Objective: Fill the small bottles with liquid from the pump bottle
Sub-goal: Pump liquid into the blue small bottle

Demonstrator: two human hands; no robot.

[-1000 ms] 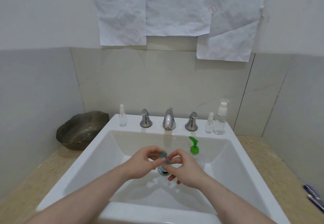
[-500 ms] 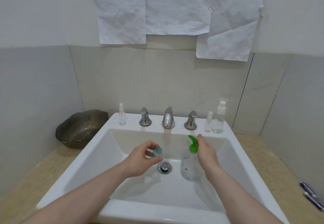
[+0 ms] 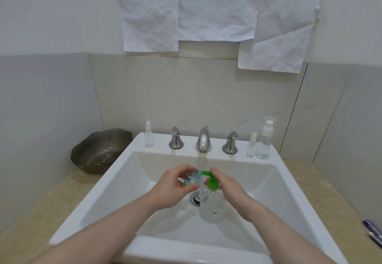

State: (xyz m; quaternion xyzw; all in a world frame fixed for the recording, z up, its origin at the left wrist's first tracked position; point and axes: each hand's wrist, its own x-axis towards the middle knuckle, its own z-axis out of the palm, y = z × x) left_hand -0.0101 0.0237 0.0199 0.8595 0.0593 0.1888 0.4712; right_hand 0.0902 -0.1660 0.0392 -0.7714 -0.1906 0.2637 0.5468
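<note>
A clear pump bottle with a green pump head stands in the white sink, just right of the drain. My right hand rests on the pump head with the index finger on its top. My left hand pinches a small clear bluish bottle, tilted, its mouth close against the green spout. Whether liquid is flowing cannot be seen.
On the sink's back ledge stand a small spray bottle at the left, a chrome tap with two handles, another small spray bottle and a taller clear bottle at the right. A dark bowl sits on the left counter; pens lie far right.
My hands parted, the right one reached the pump bottle and moved it left toward the drain. The left hand has now brought the small bottle up to the green spout.
</note>
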